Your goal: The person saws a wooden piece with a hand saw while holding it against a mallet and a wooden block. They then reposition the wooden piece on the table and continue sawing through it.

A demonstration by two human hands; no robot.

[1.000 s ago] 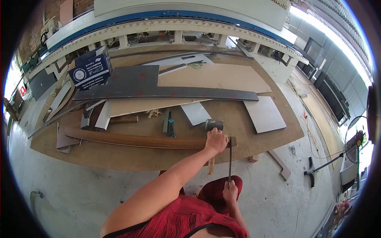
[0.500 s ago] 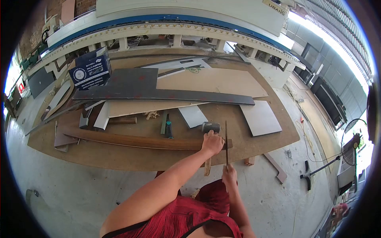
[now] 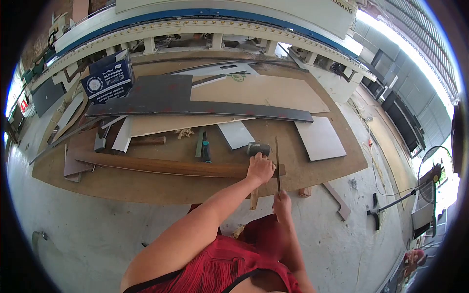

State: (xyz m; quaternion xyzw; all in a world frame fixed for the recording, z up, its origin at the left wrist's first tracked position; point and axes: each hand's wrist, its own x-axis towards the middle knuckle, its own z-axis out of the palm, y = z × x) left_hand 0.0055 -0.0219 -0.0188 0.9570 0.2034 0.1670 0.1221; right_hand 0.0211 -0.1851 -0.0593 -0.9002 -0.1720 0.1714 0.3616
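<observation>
Shows brown on the wooden rail (image 3: 195, 167), dark grey on the mallet (image 3: 258, 148). Has navy with white print on the carton (image 3: 106, 82), red-marked charcoal on the notched panel (image 3: 163, 97).

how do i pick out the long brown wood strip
Find the long white machine with a blue stripe; before it lies a broad brown board. Near the board's closest edge is the long brown wood strip, the left hand over its right part. Its narrow, gently bowed shape sets it apart from the flat white panels and dark grey L-shaped panel beyond.
</observation>
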